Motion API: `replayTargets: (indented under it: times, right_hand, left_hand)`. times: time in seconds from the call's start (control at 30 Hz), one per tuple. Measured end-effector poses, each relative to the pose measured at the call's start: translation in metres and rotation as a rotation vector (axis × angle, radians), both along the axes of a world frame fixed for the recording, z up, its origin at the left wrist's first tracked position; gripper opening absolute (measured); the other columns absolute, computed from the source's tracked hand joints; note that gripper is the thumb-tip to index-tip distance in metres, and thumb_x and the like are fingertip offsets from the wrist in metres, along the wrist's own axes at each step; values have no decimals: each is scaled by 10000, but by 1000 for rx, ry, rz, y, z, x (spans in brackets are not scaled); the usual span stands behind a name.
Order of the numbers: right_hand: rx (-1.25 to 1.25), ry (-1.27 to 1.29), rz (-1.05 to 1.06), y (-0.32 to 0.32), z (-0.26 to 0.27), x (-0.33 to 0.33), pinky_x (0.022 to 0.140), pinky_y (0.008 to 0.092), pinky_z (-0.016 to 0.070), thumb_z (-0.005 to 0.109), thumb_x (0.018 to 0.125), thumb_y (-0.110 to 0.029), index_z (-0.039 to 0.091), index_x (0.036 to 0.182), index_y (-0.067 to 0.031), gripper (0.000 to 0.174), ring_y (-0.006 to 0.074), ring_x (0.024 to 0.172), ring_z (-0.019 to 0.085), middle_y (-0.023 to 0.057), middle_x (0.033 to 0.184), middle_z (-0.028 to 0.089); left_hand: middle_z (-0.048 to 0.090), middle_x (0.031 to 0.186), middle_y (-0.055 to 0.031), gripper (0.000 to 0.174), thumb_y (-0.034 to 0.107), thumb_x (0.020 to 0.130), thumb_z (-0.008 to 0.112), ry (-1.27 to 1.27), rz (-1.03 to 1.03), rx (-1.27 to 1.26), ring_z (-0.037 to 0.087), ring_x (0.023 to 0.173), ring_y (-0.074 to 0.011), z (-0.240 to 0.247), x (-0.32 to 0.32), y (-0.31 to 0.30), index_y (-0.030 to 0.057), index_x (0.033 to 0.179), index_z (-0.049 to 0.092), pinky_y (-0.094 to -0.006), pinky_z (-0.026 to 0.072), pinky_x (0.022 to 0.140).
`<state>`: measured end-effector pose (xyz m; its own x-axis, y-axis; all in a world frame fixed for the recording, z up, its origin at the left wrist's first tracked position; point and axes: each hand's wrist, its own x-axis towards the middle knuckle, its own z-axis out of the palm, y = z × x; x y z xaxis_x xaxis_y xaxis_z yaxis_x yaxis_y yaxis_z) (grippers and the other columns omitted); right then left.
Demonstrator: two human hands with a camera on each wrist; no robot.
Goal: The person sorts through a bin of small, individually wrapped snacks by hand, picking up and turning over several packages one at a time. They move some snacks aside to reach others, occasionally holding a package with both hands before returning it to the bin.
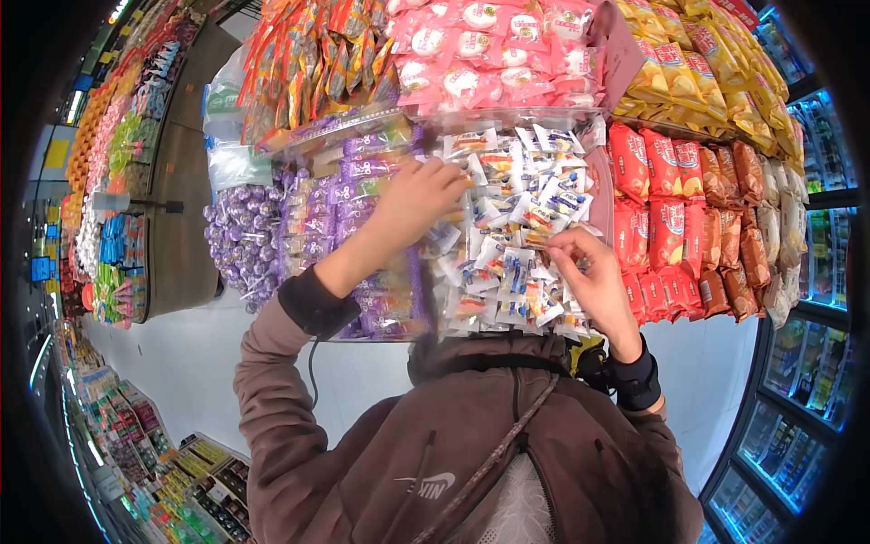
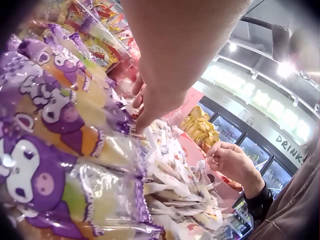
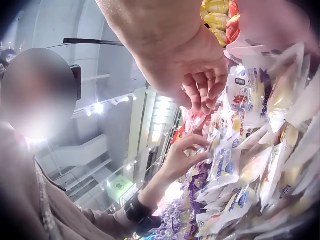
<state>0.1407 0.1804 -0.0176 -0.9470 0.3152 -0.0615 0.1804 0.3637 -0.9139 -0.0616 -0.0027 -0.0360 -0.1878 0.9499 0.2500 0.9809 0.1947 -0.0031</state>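
Small white packets (image 1: 535,195) with coloured print fill a bin in the middle of the head view, heaped loosely. My left hand (image 1: 421,198) reaches over the purple bags to the left edge of this heap. Its thumb and forefinger stand apart in the right wrist view, close to the packets (image 3: 227,162). On the opposite side, my right hand (image 1: 589,270) hovers at the heap's right edge, fingers loosely bent and nothing showing in them. The left wrist view also shows this right hand (image 2: 234,162) above the packets. Purple bags with a cartoon figure (image 2: 55,112) lie beneath my left forearm.
Red bags (image 1: 666,172) stand right of the bin, purple lollipops (image 1: 243,231) to the left. Pink bags (image 1: 494,50) and yellow bags (image 1: 680,68) rise behind. A pink panel (image 1: 600,186) divides the packets from the red bags. Lit drink fridges (image 1: 797,363) line the right side.
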Motion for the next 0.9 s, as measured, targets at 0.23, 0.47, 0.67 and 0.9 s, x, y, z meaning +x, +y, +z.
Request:
replayTargets:
  times: [0.23, 0.47, 0.67, 0.9]
  right_hand:
    - [-47, -39, -10, 1, -7, 6, 660, 213, 407, 561, 840, -53, 573, 912, 12, 97, 67, 713, 489, 11, 772, 559]
    - [-87, -30, -34, 0, -13, 12, 662, 208, 407, 568, 850, -67, 571, 922, 0, 98, 54, 723, 480, -9, 771, 548]
    - [-68, 35, -76, -4, -11, 13, 584, 221, 404, 591, 813, -60, 589, 903, -8, 104, 83, 658, 486, 28, 723, 560]
    - [-72, 24, -82, -4, -12, 16, 593, 224, 407, 593, 811, -55, 588, 900, -3, 104, 85, 650, 484, 22, 720, 564]
  left_hand:
    - [535, 947, -9, 211, 115, 720, 556, 47, 15, -28, 510, 913, -183, -6, -7, -3, 97, 931, 558, -314, 408, 750]
    - [561, 851, -19, 184, 104, 692, 588, -165, -23, 44, 531, 855, -200, 7, 12, 5, 79, 875, 579, -320, 422, 718]
    - [564, 836, -45, 175, 80, 703, 557, -142, -8, 35, 531, 850, -211, -12, 20, 18, 54, 876, 570, -330, 425, 712]
    - [558, 828, -60, 137, 85, 741, 544, -144, 89, 38, 522, 857, -229, -16, 18, 23, 52, 873, 559, -339, 425, 733]
